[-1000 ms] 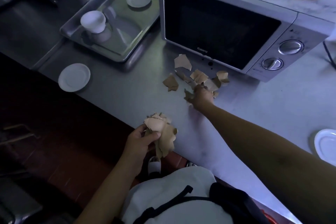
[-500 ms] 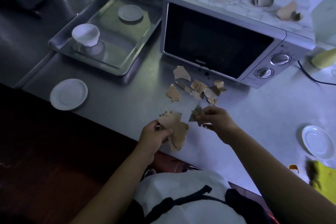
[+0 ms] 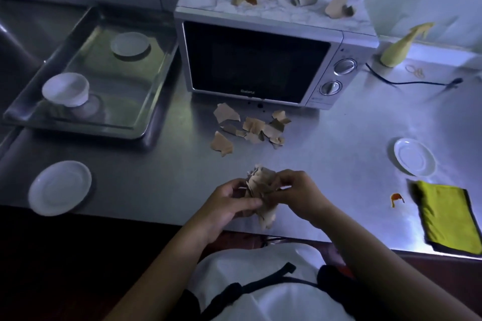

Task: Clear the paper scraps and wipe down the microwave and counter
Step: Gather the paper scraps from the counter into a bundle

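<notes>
Two things lie in the tray (image 3: 125, 81) at the counter's (image 3: 156, 177) left edge: a cup (image 3: 66, 90) and a saucer (image 3: 130, 44). The left hand (image 3: 227, 203) and right hand (image 3: 294, 195) both grip the scrap wad (image 3: 260, 190).

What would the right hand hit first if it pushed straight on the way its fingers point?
The right hand points leftward into the wad of paper scraps it pinches; the left hand lies just behind, though depth is unclear.

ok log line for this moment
left hand + right hand: holding scrap bundle | loose scraps: counter, microwave top | cloth: untouched
</notes>
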The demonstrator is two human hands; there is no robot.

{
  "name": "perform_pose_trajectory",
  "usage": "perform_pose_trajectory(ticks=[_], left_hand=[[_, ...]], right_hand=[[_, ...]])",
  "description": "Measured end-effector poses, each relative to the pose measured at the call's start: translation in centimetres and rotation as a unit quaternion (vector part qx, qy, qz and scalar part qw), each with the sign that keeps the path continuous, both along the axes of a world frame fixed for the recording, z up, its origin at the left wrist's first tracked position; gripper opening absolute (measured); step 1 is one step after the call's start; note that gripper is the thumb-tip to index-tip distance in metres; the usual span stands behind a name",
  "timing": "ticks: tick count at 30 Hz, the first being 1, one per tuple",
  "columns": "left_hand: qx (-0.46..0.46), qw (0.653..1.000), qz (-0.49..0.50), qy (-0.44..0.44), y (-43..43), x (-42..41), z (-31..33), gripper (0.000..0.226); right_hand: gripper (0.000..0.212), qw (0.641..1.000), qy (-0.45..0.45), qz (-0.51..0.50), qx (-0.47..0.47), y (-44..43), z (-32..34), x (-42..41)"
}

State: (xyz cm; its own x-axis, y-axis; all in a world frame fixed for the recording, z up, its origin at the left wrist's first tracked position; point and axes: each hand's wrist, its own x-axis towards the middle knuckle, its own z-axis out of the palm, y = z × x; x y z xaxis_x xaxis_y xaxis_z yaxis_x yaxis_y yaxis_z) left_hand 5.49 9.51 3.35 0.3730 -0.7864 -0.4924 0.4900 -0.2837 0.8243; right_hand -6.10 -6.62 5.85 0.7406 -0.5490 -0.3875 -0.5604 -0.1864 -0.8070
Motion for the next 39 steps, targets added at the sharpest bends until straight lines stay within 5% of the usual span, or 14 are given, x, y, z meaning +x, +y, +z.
perform_pose_trajectory(ticks=[9, 13, 17, 30, 35, 39], left_hand=[[0.041, 0.986, 0.153, -0.049, -0.3, 0.0, 0.3, 0.023], [0.079, 0.967, 0.238, -0.036, -0.1, 0.4, 0.7, 0.026], [0.111, 0.948, 0.298, 0.007, 0.2, -0.1, 1.3, 0.028], [0.158, 0.921, 0.355, 0.015, 0.6, -3.1, 0.9, 0.032], [0.145, 0.914, 0.378, 0.022, 0.4, -3.0, 0.8, 0.031], [0.124, 0.91, 0.395, 0.033, 0.0, -3.1, 0.7, 0.032]], right_hand=[[0.017, 0.993, -0.024, 0.112, -0.001, -0.7, 0.2, 2.7], [0.022, 0.999, -0.042, -0.017, 0.025, -6.8, -1.1, 4.4], [0.047, 0.987, 0.056, -0.139, -0.05, -13.6, -5.0, 7.0], [0.048, 0.951, 0.206, -0.017, -0.229, -15.8, -10.4, 12.9], [0.025, 0.962, 0.174, 0.061, -0.201, -15.3, -11.5, 10.1], [0.019, 0.992, 0.103, 0.024, -0.075, -15.3, -11.1, 8.3]])
